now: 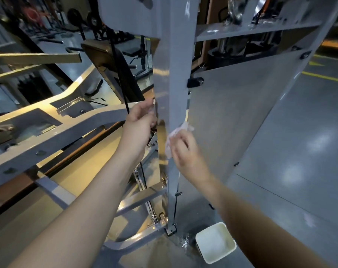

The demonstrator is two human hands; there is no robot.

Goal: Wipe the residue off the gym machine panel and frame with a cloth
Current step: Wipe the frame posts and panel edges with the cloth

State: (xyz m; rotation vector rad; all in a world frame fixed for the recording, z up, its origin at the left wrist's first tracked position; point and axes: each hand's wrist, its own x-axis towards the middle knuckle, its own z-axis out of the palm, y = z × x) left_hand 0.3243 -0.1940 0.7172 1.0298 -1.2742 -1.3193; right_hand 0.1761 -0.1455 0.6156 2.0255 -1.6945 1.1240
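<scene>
A grey upright post (178, 74) of the gym machine frame runs down the middle of the view. To its right hangs a large grey panel (232, 117). My right hand (185, 149) holds a white cloth (176, 135) and presses it against the post's right edge at mid height. My left hand (142, 118) grips the left edge of the post's side plate, with the fingers curled behind it and partly hidden.
A white square tub (215, 242) with liquid stands on the grey floor by the post's foot, with a wet patch beside it. Grey frame arms (48, 136) and a black cable lie on the left. Yellow floor lines (325, 76) run at the far right.
</scene>
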